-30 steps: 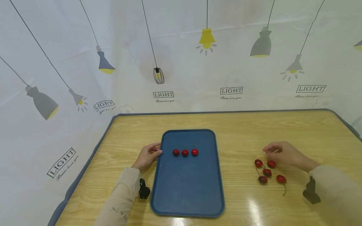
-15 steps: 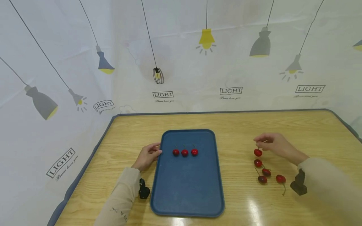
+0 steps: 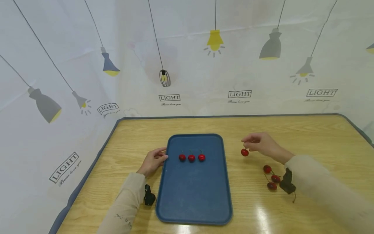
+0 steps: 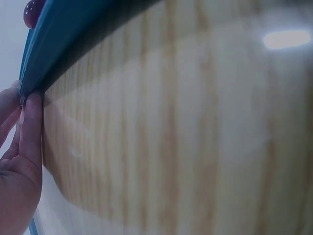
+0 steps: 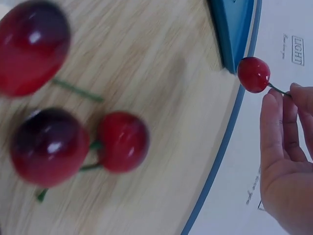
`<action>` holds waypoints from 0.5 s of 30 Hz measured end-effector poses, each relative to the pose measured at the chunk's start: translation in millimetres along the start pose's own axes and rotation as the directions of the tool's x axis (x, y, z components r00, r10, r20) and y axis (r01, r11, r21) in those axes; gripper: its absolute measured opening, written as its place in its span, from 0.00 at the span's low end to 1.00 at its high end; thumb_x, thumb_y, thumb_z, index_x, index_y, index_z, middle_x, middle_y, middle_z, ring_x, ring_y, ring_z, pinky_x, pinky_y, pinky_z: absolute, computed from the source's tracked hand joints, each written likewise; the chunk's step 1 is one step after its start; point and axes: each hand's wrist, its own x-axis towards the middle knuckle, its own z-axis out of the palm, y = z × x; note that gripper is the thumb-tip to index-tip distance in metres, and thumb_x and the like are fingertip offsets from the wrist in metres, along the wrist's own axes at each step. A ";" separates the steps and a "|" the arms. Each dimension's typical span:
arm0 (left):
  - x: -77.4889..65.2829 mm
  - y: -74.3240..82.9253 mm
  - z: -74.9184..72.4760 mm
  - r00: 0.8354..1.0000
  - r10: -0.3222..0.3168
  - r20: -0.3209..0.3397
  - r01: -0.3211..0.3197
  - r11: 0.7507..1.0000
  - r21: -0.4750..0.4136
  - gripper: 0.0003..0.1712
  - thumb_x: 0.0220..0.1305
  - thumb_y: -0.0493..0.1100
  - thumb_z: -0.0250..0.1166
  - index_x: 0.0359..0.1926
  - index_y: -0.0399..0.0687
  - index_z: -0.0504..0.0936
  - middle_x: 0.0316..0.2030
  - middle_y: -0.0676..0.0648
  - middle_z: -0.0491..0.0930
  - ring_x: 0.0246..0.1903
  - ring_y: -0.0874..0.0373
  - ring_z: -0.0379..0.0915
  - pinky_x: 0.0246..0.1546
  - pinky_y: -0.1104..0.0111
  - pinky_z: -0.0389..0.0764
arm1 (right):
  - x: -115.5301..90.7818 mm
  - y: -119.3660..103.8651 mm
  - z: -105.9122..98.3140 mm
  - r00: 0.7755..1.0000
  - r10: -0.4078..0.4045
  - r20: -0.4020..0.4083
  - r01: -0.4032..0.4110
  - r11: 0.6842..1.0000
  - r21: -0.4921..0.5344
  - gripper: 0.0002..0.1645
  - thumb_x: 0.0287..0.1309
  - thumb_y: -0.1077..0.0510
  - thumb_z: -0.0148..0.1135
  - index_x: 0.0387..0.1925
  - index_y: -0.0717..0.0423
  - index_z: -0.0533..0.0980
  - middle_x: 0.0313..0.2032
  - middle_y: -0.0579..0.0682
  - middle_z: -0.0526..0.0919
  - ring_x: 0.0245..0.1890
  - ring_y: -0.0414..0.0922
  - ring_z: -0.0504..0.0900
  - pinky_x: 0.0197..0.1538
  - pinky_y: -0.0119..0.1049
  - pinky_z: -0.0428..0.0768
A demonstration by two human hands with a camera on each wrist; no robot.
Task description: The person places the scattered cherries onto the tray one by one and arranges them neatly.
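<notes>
Wood-grain desk (image 3: 321, 139), backed by a lamp-printed wall covering (image 3: 198, 78). Nearest, a blue tray (image 3: 194, 195) lies with its long axis toward the desk's far edge; loose cherries (image 3: 275, 179) lie well off its right edge. The left hand (image 3: 152, 161) pinches the tray's left edge. On the tray, three cherries (image 3: 191, 158) form a row toward its far edge. The right hand (image 3: 263, 143), the nearer to the raised cherry (image 3: 244, 152), pinches that fruit's stem (image 5: 277, 88), between the tray's right edge and the desk's right edge.

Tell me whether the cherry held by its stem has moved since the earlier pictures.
Yes: in the head view the held cherry has moved left, closer to the blue tray.
</notes>
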 end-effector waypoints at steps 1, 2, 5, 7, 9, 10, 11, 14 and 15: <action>0.0 0.1 0.1 1.000 0.001 0.000 -0.001 1.000 0.001 0.25 0.60 0.34 0.57 0.59 0.39 0.66 0.39 0.40 0.72 0.32 0.58 0.72 0.34 0.66 0.79 | 1.9 -2.1 2.5 1.000 -0.006 0.001 0.006 1.000 0.001 0.19 0.57 0.58 0.56 0.46 0.68 0.72 0.39 0.59 0.76 0.37 0.51 0.77 0.42 0.42 0.78; 0.0 0.0 0.1 1.000 -0.001 -0.002 0.001 1.000 0.005 0.25 0.60 0.34 0.57 0.59 0.39 0.66 0.39 0.40 0.72 0.32 0.58 0.72 0.34 0.66 0.78 | 4.5 -4.1 5.2 1.000 -0.011 0.002 0.011 1.000 0.005 0.19 0.57 0.58 0.56 0.46 0.68 0.72 0.39 0.59 0.77 0.37 0.50 0.78 0.42 0.44 0.77; 0.4 -1.3 -0.1 1.000 -0.003 -0.009 0.003 1.000 0.006 0.25 0.60 0.35 0.57 0.59 0.40 0.67 0.39 0.40 0.72 0.32 0.58 0.72 0.34 0.66 0.78 | 13.1 -8.7 13.4 1.000 -0.018 0.003 0.018 0.999 0.034 0.18 0.57 0.59 0.56 0.45 0.68 0.73 0.40 0.60 0.77 0.37 0.50 0.78 0.43 0.46 0.77; 0.6 -1.5 -0.1 1.000 -0.006 -0.013 0.006 1.000 0.002 0.25 0.60 0.35 0.57 0.59 0.40 0.67 0.39 0.41 0.72 0.32 0.57 0.72 0.34 0.66 0.78 | 19.2 -10.4 20.0 1.000 -0.015 0.007 0.014 0.998 0.061 0.18 0.57 0.60 0.56 0.46 0.68 0.72 0.40 0.62 0.77 0.37 0.50 0.78 0.43 0.45 0.77; 0.5 -1.2 0.0 1.000 -0.010 -0.012 0.010 1.000 -0.001 0.25 0.60 0.35 0.57 0.59 0.40 0.67 0.39 0.41 0.72 0.32 0.57 0.72 0.34 0.66 0.78 | 24.5 -11.1 27.0 1.000 -0.020 0.012 0.019 0.996 0.088 0.18 0.57 0.61 0.56 0.46 0.70 0.72 0.40 0.63 0.77 0.37 0.50 0.78 0.43 0.44 0.77; 0.4 -0.9 0.1 1.000 -0.010 -0.010 0.010 1.000 -0.004 0.25 0.60 0.35 0.57 0.59 0.40 0.67 0.39 0.41 0.72 0.32 0.57 0.72 0.34 0.66 0.78 | 26.9 -11.5 30.6 1.000 -0.022 0.014 0.020 0.995 0.101 0.18 0.57 0.61 0.56 0.46 0.71 0.72 0.40 0.63 0.76 0.37 0.49 0.77 0.43 0.44 0.77; 0.2 -0.5 0.2 1.000 -0.010 -0.008 0.010 1.000 -0.005 0.25 0.60 0.35 0.57 0.59 0.40 0.66 0.39 0.41 0.72 0.32 0.57 0.72 0.34 0.66 0.78 | 29.4 -11.9 34.2 1.000 -0.026 0.016 0.024 0.993 0.112 0.18 0.57 0.62 0.56 0.46 0.71 0.72 0.40 0.64 0.76 0.37 0.49 0.77 0.43 0.44 0.77; 0.1 0.3 0.4 1.000 -0.007 -0.005 0.007 1.000 -0.008 0.25 0.60 0.34 0.57 0.59 0.40 0.66 0.38 0.41 0.72 0.32 0.58 0.71 0.34 0.67 0.78 | 36.7 -12.8 43.8 0.999 -0.037 0.022 0.034 0.992 0.122 0.17 0.56 0.64 0.56 0.45 0.72 0.72 0.38 0.61 0.77 0.38 0.49 0.77 0.42 0.43 0.78; 0.0 0.6 0.4 1.000 -0.006 -0.004 0.006 1.000 -0.010 0.25 0.60 0.34 0.57 0.59 0.39 0.66 0.38 0.41 0.72 0.31 0.58 0.71 0.34 0.67 0.78 | 39.2 -13.3 46.7 0.999 -0.034 0.022 0.031 0.992 0.124 0.16 0.56 0.64 0.56 0.45 0.72 0.72 0.38 0.60 0.77 0.38 0.49 0.77 0.42 0.44 0.78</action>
